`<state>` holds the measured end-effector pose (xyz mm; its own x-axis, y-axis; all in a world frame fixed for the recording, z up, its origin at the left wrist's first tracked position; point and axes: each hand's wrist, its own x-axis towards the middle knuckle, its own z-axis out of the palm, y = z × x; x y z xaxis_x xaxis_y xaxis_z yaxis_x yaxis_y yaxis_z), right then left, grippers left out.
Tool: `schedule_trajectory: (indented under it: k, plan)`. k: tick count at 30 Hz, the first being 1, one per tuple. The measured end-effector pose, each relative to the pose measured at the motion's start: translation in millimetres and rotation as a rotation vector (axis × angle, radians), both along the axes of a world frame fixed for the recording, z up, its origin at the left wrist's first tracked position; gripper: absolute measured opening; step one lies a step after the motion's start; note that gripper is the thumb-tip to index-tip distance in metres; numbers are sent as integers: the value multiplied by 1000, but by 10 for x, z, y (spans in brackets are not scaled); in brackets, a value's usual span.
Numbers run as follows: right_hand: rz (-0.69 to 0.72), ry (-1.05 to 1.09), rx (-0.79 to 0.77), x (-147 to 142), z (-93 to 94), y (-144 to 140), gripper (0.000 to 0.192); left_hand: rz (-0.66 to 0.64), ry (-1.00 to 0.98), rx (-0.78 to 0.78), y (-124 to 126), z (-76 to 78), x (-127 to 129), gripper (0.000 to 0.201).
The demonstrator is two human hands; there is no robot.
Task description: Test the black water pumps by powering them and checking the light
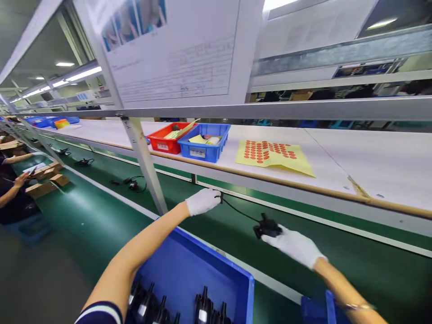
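My right hand (293, 245), in a white glove, grips a black plastic device with a cable (267, 226) above the green conveyor belt. A thin black cable (239, 209) runs from it, slightly slack, to my left hand (204, 201). That hand, also gloved in white, is closed around the cable's small black end near the shelf edge. Just below my left arm, a blue bin (189, 256) holds several black plastic parts (203, 308) with white labels, standing upright.
Above the belt runs a white shelf (344, 148) carrying a red tray (165, 143), a blue tray (202, 150) and a yellow sticker sheet (270, 155). A metal post (143, 166) stands left. Corded devices (133, 183) lie farther along; a co-worker (15, 189) sits beside cardboard boxes (42, 189).
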<state>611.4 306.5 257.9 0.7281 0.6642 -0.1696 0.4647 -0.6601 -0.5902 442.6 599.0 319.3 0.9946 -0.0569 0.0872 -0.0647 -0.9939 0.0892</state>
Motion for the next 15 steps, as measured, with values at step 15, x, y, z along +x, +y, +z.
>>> schedule_trajectory:
  k: [15]
  plan:
    - [100,44,-466,51,-1447,1336,32,428,516,-220,100,-1736,503,35]
